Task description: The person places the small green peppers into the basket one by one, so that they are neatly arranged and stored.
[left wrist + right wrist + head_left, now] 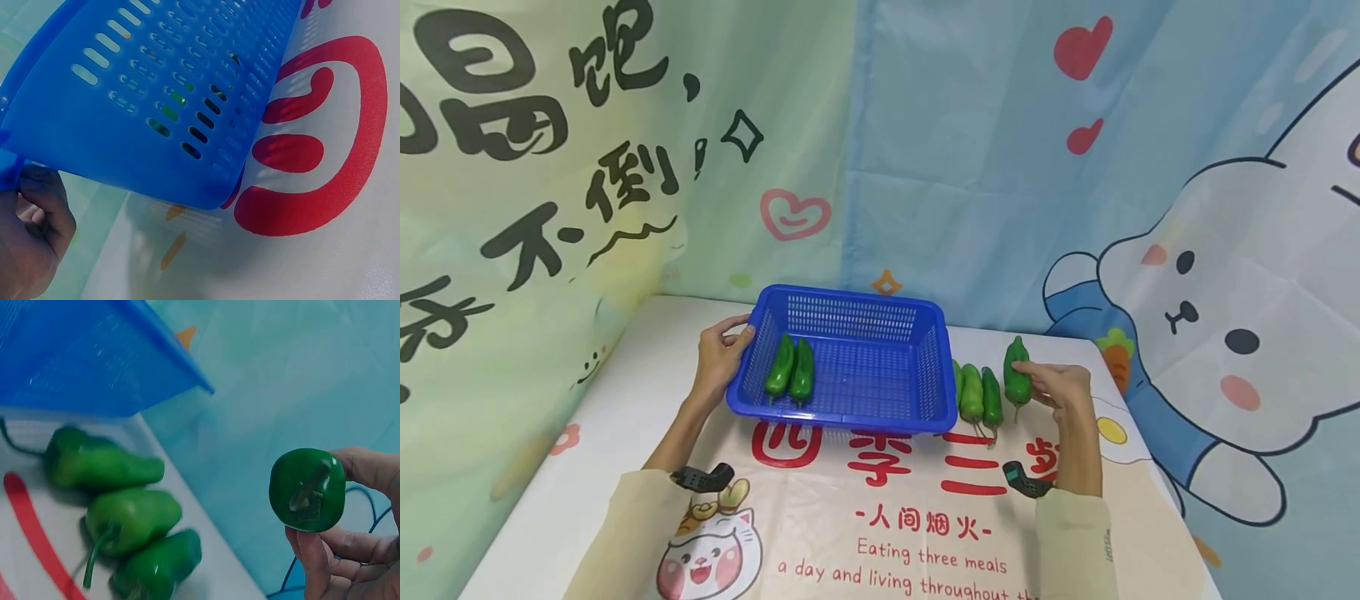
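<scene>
My left hand (719, 354) grips the left rim of a blue plastic basket (850, 419); in the left wrist view its fingers (47, 200) curl at the basket's edge. Two green peppers (780, 371) lie side by side inside, toward the left end. To the right of the basket, my right hand (1063, 385) pinches another green pepper (1017, 383) between thumb and fingers. The right wrist view shows this pepper (307, 490) stem-end on, held above the table level.
Three more green peppers (134, 519) lie together on the table beside the basket's right end, stems toward me. The printed tablecloth (820, 508) carries red lettering and a cartoon cat. Behind the table hangs a printed curtain (940, 167).
</scene>
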`<action>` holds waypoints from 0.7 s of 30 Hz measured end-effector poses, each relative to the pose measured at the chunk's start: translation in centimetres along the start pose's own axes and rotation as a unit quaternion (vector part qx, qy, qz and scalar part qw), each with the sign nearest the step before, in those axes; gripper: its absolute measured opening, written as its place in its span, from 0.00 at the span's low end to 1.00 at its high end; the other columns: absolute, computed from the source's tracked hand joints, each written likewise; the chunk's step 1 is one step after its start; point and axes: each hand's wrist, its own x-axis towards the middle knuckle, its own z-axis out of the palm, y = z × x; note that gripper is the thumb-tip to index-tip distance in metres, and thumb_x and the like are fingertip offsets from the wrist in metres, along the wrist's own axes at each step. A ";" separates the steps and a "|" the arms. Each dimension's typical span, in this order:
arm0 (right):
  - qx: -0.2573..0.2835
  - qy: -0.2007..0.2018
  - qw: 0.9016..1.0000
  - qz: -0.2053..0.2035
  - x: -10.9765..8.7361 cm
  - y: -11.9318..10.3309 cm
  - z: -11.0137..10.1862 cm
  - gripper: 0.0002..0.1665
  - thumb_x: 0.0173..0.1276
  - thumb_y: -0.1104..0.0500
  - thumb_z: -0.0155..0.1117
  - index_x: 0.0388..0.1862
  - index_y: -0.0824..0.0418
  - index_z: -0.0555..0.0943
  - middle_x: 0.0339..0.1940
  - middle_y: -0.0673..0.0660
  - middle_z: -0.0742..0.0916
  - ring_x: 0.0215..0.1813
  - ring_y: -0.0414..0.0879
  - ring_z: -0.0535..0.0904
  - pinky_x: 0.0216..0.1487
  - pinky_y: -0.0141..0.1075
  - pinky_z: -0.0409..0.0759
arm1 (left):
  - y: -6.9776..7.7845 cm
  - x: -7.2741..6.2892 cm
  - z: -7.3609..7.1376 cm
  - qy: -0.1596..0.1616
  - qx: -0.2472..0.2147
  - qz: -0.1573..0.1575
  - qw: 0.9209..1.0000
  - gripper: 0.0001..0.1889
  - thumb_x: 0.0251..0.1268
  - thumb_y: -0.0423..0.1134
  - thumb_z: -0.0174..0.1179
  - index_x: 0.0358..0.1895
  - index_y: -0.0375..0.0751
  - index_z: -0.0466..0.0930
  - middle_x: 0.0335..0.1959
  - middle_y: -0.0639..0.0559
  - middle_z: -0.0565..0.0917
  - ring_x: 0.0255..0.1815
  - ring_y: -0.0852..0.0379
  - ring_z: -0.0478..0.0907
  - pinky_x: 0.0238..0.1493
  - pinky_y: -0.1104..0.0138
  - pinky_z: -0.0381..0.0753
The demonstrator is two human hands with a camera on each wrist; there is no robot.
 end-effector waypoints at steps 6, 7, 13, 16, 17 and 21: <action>0.010 -0.017 0.999 -0.032 -1.3 -1.8 0.4 0.41 0.68 0.46 0.82 0.70 0.68 0.80 0.33 0.42 0.88 0.38 0.37 0.86 0.45 0.29 0.88 | 0.3 0.1 0.2 0.001 -0.006 0.004 1.000 0.22 0.83 0.36 0.61 0.71 0.26 0.79 0.25 0.45 0.90 0.19 0.67 0.82 0.21 0.74 0.80; 0.014 -0.021 0.999 -0.035 -1.5 -2.0 0.4 0.41 0.68 0.46 0.82 0.70 0.69 0.80 0.30 0.40 0.87 0.36 0.36 0.86 0.45 0.28 0.88 | 0.4 0.1 0.2 0.001 -0.005 0.004 1.000 0.22 0.83 0.36 0.61 0.71 0.26 0.79 0.25 0.45 0.90 0.19 0.67 0.82 0.21 0.74 0.80; 0.032 -0.043 0.998 -0.042 -2.4 -3.1 1.5 0.42 0.69 0.46 0.82 0.70 0.71 0.79 0.26 0.39 0.87 0.31 0.33 0.88 0.39 0.25 0.87 | 0.3 -0.1 0.0 0.002 0.001 0.002 1.000 0.23 0.84 0.37 0.60 0.72 0.25 0.78 0.24 0.48 0.90 0.19 0.68 0.82 0.21 0.74 0.81; 0.028 -0.051 0.997 -0.045 -2.7 -3.4 2.1 0.42 0.69 0.47 0.82 0.70 0.72 0.79 0.27 0.39 0.88 0.32 0.33 0.88 0.39 0.25 0.87 | 0.2 -0.2 0.0 0.005 0.000 0.000 1.000 0.22 0.84 0.37 0.60 0.71 0.26 0.79 0.24 0.51 0.89 0.19 0.68 0.83 0.21 0.74 0.81; 0.026 -0.052 0.997 -0.047 -2.7 -3.5 2.3 0.42 0.69 0.47 0.82 0.70 0.72 0.79 0.27 0.40 0.88 0.32 0.34 0.88 0.39 0.25 0.87 | 0.2 -0.2 0.0 0.007 0.000 -0.001 1.000 0.22 0.84 0.37 0.60 0.71 0.26 0.79 0.23 0.52 0.89 0.19 0.68 0.82 0.21 0.74 0.81; 0.020 -0.059 0.997 -0.055 -2.9 -4.0 3.0 0.42 0.68 0.48 0.82 0.71 0.73 0.79 0.28 0.40 0.88 0.33 0.34 0.88 0.38 0.25 0.87 | 0.1 -0.1 0.1 0.010 -0.004 0.000 1.000 0.22 0.83 0.37 0.61 0.71 0.27 0.79 0.23 0.52 0.89 0.19 0.68 0.82 0.21 0.74 0.81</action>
